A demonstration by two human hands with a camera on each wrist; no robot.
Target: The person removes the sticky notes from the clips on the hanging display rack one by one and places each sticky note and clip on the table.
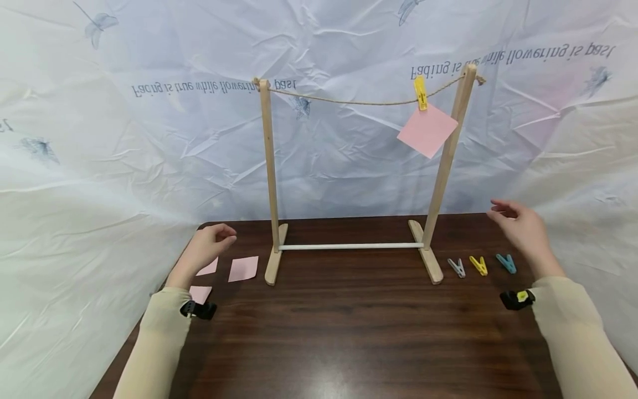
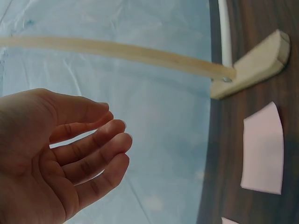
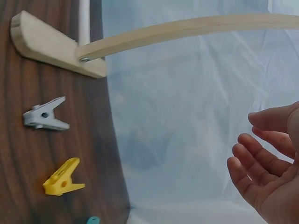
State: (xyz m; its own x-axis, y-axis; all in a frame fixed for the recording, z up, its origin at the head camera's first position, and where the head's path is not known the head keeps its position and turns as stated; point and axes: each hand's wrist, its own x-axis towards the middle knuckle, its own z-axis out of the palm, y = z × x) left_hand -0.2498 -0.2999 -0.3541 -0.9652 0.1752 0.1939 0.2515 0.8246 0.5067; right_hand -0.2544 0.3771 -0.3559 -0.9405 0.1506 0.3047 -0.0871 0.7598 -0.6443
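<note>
My left hand (image 1: 208, 247) hovers at the left with loosely bent fingers and nothing in them. Near it several pink paper squares (image 1: 243, 269) lie on the table, one partly hidden behind the hand. On the right, my right hand (image 1: 522, 228) is raised, relaxed and holding nothing. Just left of it lie a grey clothespin (image 1: 456, 267), a yellow clothespin (image 1: 478, 265) and a teal clothespin (image 1: 506, 263). Another yellow clothespin (image 1: 421, 93) pinches a pink paper square (image 1: 428, 131) by one corner on the twine (image 1: 349, 102), toward its right end.
A wooden stand with a left post (image 1: 269, 166) and a right post (image 1: 450, 158) carries the twine. A white rod (image 1: 349, 246) joins its feet low on the dark wooden table (image 1: 339, 321). Printed white sheeting (image 1: 344, 183) encloses the back and sides.
</note>
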